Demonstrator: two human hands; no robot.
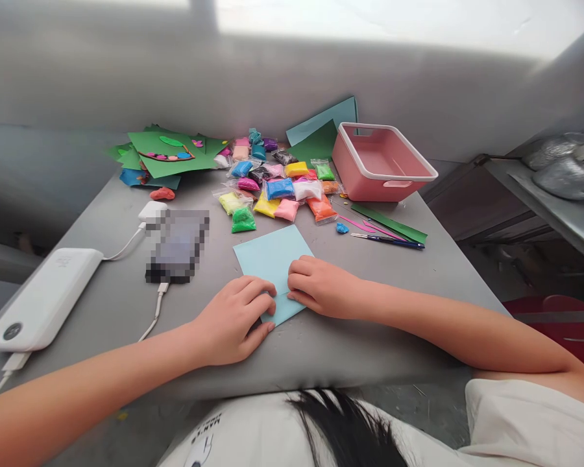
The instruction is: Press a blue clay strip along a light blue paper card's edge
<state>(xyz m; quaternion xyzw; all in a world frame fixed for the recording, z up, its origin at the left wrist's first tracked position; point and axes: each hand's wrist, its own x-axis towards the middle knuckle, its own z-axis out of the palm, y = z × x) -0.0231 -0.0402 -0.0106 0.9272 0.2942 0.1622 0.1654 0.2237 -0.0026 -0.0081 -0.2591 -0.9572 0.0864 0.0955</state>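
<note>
A light-blue sheet of paper (pixel 272 250) lies tilted on the grey table, with a crease or folded flap along its near part. My left hand (pixel 236 318) is at the near left edge, fingers curled onto the paper and thumb at its lower corner. On the right side, my right hand (pixel 326 287) presses bent fingers on the paper, the thumb beside the crease line. Both hands are closed on the sheet, a short gap apart. The right fingers hide part of the sheet's right edge.
Beyond the paper lie several bags of coloured clay (pixel 279 188). A pink basket (pixel 384 185) stands back right, near a blue-handled craft tool (pixel 394 241) and paper strips. Green sheets (pixel 170 152) are back left. A power bank (pixel 46 295) and cabled phone (pixel 178 246) sit left.
</note>
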